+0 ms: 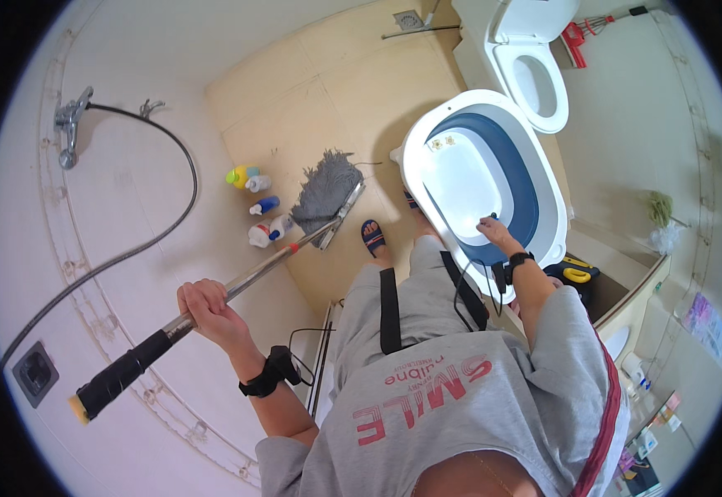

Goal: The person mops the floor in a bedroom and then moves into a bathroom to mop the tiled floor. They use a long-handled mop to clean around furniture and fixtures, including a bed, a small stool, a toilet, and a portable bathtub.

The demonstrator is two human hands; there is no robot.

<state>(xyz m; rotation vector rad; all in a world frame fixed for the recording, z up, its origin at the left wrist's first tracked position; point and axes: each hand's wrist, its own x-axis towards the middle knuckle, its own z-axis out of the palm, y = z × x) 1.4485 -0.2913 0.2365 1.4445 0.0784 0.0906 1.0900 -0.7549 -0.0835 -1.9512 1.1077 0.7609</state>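
My left hand (207, 309) is closed around the metal pole of a mop (255, 272), below its black-wrapped grip. The mop's grey string head (327, 186) lies on the floor beside my feet. On the right, my right hand (497, 235) reaches over a white and blue-grey collapsible bathtub (555, 186), its fingers bent. A small dark-blue thing shows at the fingertips; whether the hand grips it cannot be told. Two small bear figures mark the tub's white bottom. Black bands with devices and cables are on both wrists.
Several bottles (265, 205) stand by the left wall. A black shower hose (194, 180) hangs from the wall mixer (70, 124). Beyond the tub is a toilet (532, 87) with its lid raised. A floor drain (408, 20) and a squeegee bar (420, 31) lie at the far end.
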